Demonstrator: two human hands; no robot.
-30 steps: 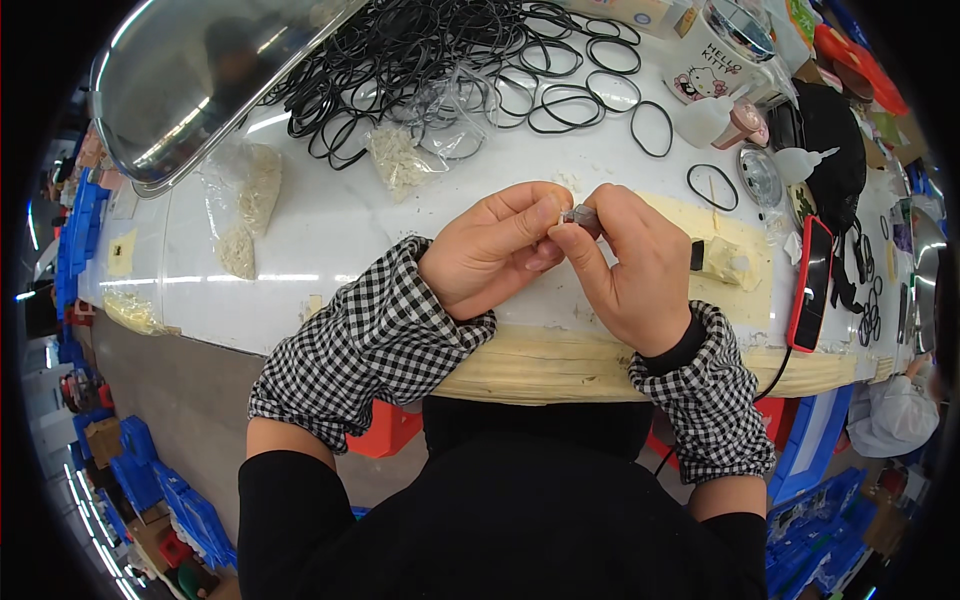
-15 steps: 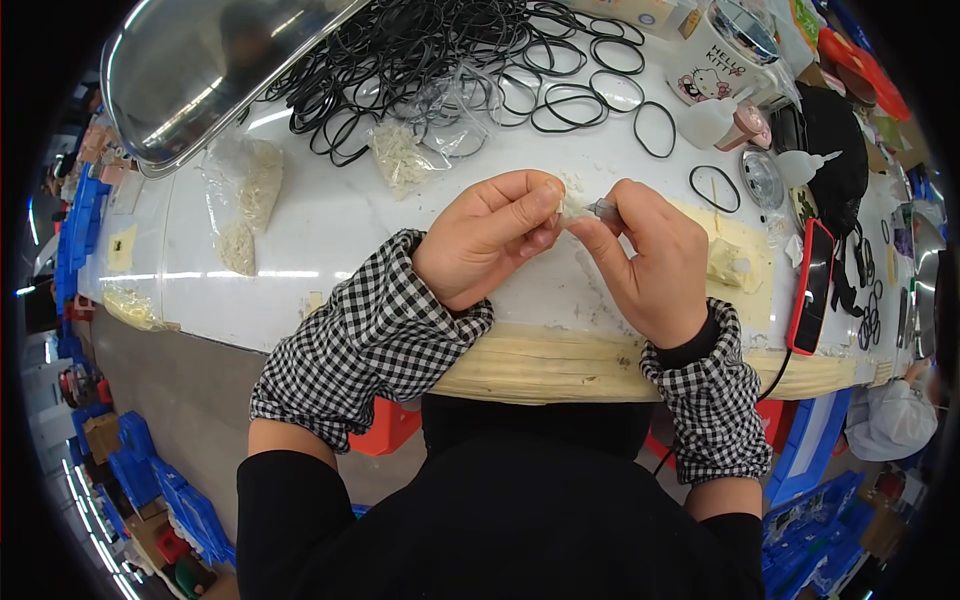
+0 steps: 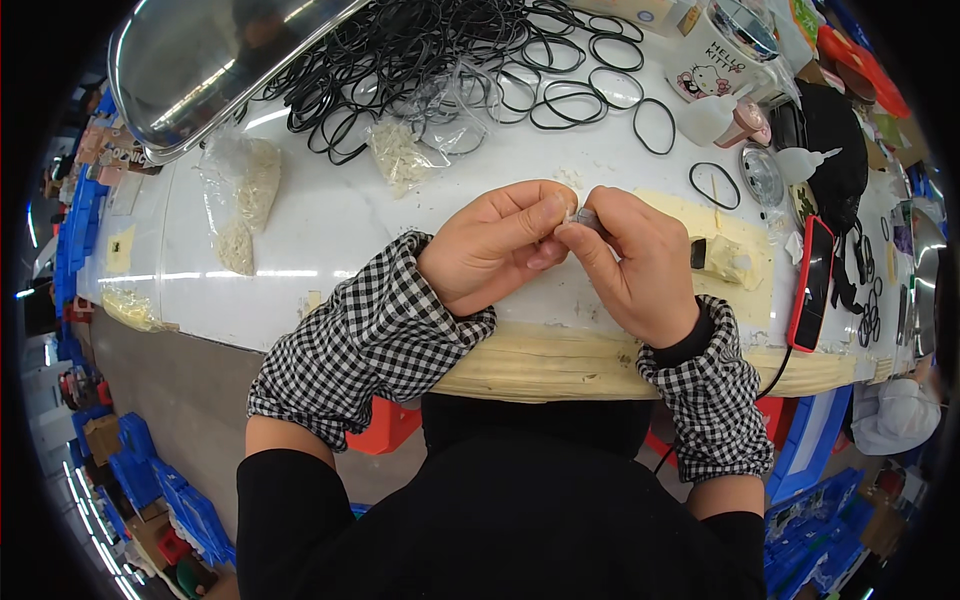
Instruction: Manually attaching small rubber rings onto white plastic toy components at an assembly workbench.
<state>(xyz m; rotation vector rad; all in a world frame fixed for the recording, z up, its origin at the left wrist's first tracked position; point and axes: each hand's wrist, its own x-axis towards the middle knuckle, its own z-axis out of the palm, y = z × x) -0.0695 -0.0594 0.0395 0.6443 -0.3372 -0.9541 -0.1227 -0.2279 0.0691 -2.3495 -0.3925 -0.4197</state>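
Observation:
My left hand (image 3: pixel 500 240) pinches a small whitish piece (image 3: pixel 571 214) between thumb and forefinger; most of it is hidden. Right up against it, my right hand (image 3: pixel 645 260) grips a small grey object (image 3: pixel 592 219), perhaps a blade, between thumb and bent fingers. Its exact kind is too covered to make out. The fingertips of both hands meet above the white tabletop (image 3: pixel 340 225). Beyond them lies a clear bag of small pale pieces (image 3: pixel 400 160), and a second such bag (image 3: pixel 250 190) rests farther left.
Black rubber rings (image 3: pixel 400 60) are heaped at the back, with a shiny metal tray (image 3: pixel 200 75) at far left. To the right are a white cup (image 3: pixel 715 60), a red-cased phone (image 3: pixel 811 285) and yellow tape (image 3: pixel 730 262). A padded edge (image 3: pixel 540 365) runs along the front.
My right hand has shifted slightly left and turned, bringing the grey object closer against the whitish piece. My left hand has moved slightly right.

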